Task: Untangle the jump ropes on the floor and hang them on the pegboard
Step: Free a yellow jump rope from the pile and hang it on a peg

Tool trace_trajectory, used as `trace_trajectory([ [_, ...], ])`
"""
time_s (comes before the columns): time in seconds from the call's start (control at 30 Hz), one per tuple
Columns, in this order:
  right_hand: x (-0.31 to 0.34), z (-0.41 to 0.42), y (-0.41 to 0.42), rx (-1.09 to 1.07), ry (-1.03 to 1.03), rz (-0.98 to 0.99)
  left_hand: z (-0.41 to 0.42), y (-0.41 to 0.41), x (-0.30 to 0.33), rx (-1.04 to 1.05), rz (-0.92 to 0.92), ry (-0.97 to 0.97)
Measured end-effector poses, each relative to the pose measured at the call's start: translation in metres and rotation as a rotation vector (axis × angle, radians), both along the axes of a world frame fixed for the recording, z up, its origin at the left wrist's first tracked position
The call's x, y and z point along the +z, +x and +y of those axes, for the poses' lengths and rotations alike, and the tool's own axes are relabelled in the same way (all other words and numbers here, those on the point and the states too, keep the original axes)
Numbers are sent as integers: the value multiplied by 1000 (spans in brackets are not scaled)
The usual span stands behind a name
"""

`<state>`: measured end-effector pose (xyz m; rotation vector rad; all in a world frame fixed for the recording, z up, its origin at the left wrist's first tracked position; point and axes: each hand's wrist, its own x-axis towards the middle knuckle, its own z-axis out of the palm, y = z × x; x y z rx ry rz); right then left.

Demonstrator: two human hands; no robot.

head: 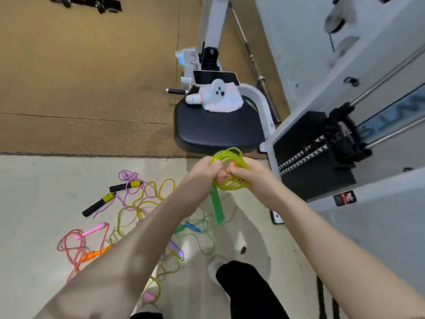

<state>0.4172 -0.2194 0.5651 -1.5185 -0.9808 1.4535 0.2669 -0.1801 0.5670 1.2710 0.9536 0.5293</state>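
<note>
Left hand [205, 171]: raised in front of the body, fingers curled and clamped on the left side of a coil [230, 168] of yellow-green rope.

Right hand [249, 177]: just beside the left hand, fingers curled and clamped on the lower right side of the same coil. The two hands meet at the coil's middle.

Coil: many loops bunched together, held in the air above the pale floor [34, 203], off the near edge of the black seat [216, 132]. A green handle [217, 207] hangs straight down from it, below the left hand.

Black-and-yellow handles [108, 198]: two, lying on the pale floor left of the arms, near the seam with the brown mat [80, 77]; a purple cord [127, 180] runs from them in loose loops.

Yellow cord [149, 199]: loose loops on the floor just right of the purple cord, crossing it.

Pink rope [71, 245]: tangled loops with a pink handle, nearer the floor's left edge; an orange handle [92, 255] lies against it.

Green cord [202, 238]: thin loops on the floor below the hands, with a blue handle [192, 226] and a lilac handle [176, 248] close by.

Pink grip [149, 295]: on the floor near the bottom edge, partly hidden by the left forearm.

Seat: part of a white gym machine; a white plush toy [218, 95] rests on its far edge.

Weight stack [310, 157]: black, just right of the hands.

Barbell [257, 72]: lying on the brown mat beyond the seat.
</note>
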Motion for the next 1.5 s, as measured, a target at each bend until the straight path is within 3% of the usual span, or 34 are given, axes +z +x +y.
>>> trace_trajectory([
  [0.1,81,-35,23,-74,46,-20,-10,15,75,-172,-122,-72],
  [0.23,157,-93,47,-250,160,245,-29,50,160,-472,-146,-155],
  [0.4,221,-186,69,-502,522,670,-86,121,227,-756,-204,-116],
  [0.5,252,-246,92,-543,661,729,-142,174,251,-937,-277,-219],
  [0.6,278,-300,121,-725,738,602,-197,224,277,-990,-347,-264],
  [0.73,309,-359,158,-1047,697,249,-252,287,303,-1015,-436,-230],
  [0.93,373,-447,259,-1237,577,-272,-331,400,357,-1094,-628,-213],
  [1.07,411,-512,325,-1272,638,-451,-387,480,397,-1249,-681,-26],
  [1.5,459,-611,456,-1630,503,-1032,-505,654,459,-1286,-767,357],
])
